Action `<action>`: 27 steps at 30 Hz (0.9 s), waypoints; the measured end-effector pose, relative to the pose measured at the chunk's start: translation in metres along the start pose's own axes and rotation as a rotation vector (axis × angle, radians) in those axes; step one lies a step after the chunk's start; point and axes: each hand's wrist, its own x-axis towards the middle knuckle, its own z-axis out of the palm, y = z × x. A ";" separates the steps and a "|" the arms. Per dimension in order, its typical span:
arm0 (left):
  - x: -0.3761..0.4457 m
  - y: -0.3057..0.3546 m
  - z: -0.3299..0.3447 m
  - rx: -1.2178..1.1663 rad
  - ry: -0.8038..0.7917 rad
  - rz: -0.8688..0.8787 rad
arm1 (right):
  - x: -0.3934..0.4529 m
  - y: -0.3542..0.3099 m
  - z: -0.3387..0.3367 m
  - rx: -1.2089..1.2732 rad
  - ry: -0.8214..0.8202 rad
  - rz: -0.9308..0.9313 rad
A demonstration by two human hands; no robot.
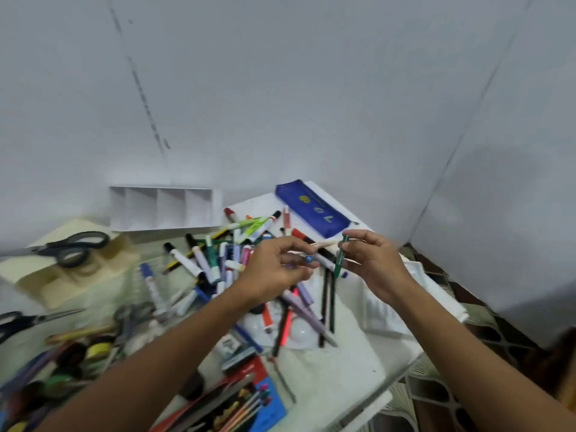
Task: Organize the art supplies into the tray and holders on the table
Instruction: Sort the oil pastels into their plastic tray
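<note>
A person's two hands meet above a heap of markers and pens (218, 263) on a white table (343, 369); the right hand (374, 263) pinches a green pen (340, 257) between thumb and fingertips, holding it nearly upright with its tip down, while the left hand (277, 269), fingers curled inward, appears to hold a small blue-tipped item (308, 259) at its fingertips, though blur leaves the grip uncertain; the heap lies directly beneath and beyond both hands; a white divided holder (165, 210) stands against the wall, well beyond the left hand and to its left; a cream holder (62, 275) with black scissors (74, 246) resting on top sits far to the left of the left hand; a white tray (414, 275) lies just under and outside the right wrist; a blue pencil case (311, 207) rests beyond the right hand; the step under way seems to be sorting out a single pen, possibly matching it with a cap; doing it well would mean keeping the pen steady in the pinch, bringing any loose piece squarely onto its end, then carrying it clear of the pile toward one compartment without dragging neighbouring markers along; the nearer supplies at the bottom left are too blurred to identify with confidence
</note>
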 end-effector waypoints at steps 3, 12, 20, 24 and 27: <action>0.021 -0.007 0.044 0.116 -0.154 -0.007 | 0.007 -0.011 -0.057 -0.063 0.081 0.038; 0.054 -0.025 0.086 0.482 -0.416 -0.010 | 0.035 -0.014 -0.107 -0.309 0.113 0.093; 0.062 -0.043 0.088 0.736 -0.524 0.161 | 0.048 -0.005 -0.092 -0.619 0.077 0.058; 0.065 -0.051 0.085 0.714 -0.313 0.380 | 0.051 -0.003 -0.089 -0.667 0.087 0.081; 0.078 -0.050 0.081 0.782 -0.240 0.418 | 0.053 -0.004 -0.087 -0.677 0.104 0.071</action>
